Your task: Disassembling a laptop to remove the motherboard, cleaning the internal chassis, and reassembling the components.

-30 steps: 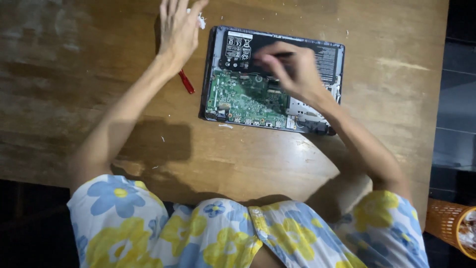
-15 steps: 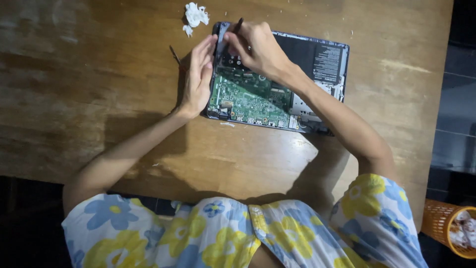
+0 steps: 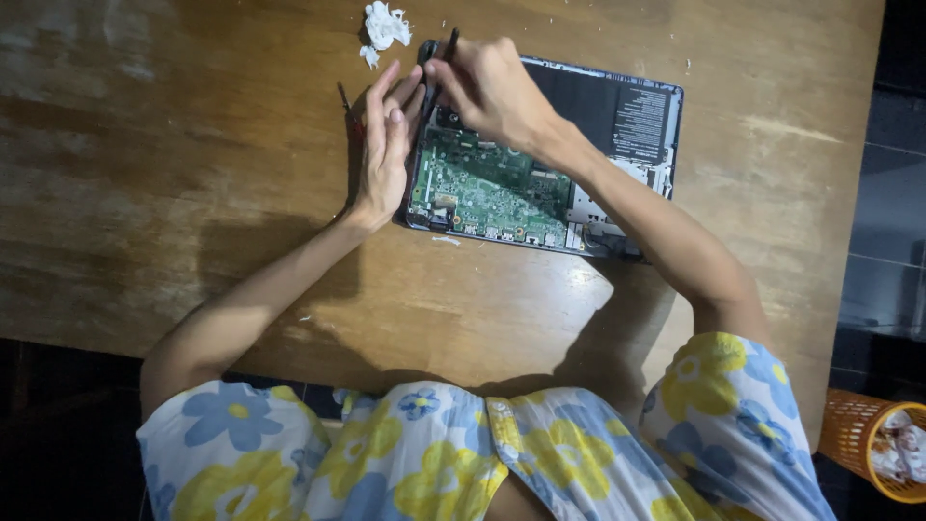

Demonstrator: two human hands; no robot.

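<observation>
Little shift since half a second ago: left hand (image 3: pixel 384 154) stays flat, fingers together, against the near-left edge of the opened black laptop with green circuit board (image 3: pixel 502 188) on the brown wooden table (image 3: pixel 193 193). Right hand (image 3: pixel 492 87) pinches a thin dark tool (image 3: pixel 446 50) at the laptop's corner. Crumpled white tissue (image 3: pixel 384 27) lies just beyond.

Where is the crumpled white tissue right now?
In the head view, the crumpled white tissue lies on the wooden table at the far edge, just beyond the opened laptop's corner.
</observation>
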